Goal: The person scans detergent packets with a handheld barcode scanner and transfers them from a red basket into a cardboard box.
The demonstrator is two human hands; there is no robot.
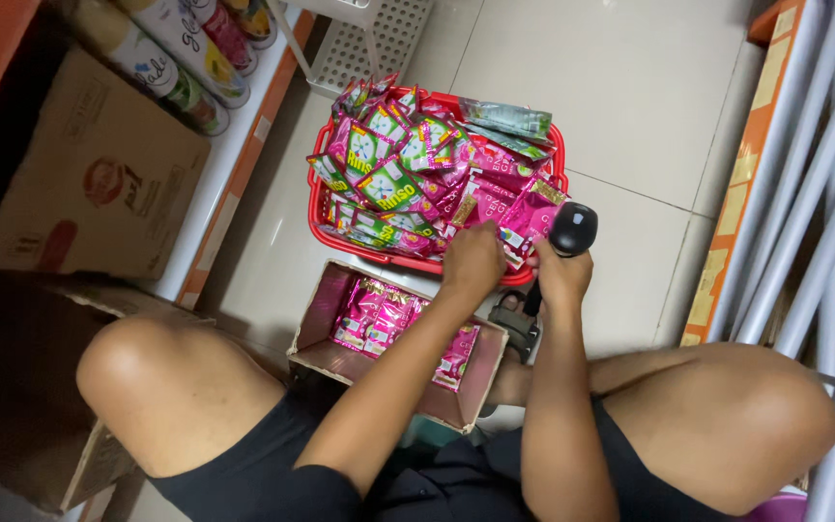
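a pink sachet is held at the near rim of the red basket, pinched in the left hand. a black scanner is gripped in the right hand, its head just beside the sachet. for a clean read, the sachet is best kept flat and the scanner steady, judging by the crumpled packs. an open box with more sachets is set just below, between the knees.

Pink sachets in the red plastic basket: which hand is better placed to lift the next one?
Probably the left hand: it rests on the pink sachets at the red plastic basket front edge. The right hand grips a black handheld scanner.
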